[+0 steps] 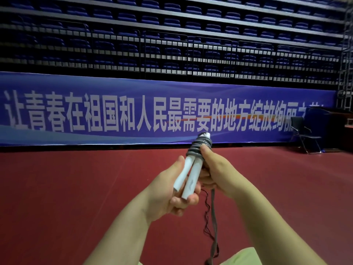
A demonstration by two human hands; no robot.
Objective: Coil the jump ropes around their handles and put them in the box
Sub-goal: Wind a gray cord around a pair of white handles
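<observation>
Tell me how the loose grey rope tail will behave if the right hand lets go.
The grey rope hangs limp and kinked, so it is probably floppy. The coils around the white handles look springy and may loosen.

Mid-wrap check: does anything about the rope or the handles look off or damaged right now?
Mostly fine: grey rope is coiled tightly round the top of the two white handles, held by the left hand and right hand. One oddity: a thin dark kinked strand hangs beside the loose rope tail, possibly fraying.
</observation>
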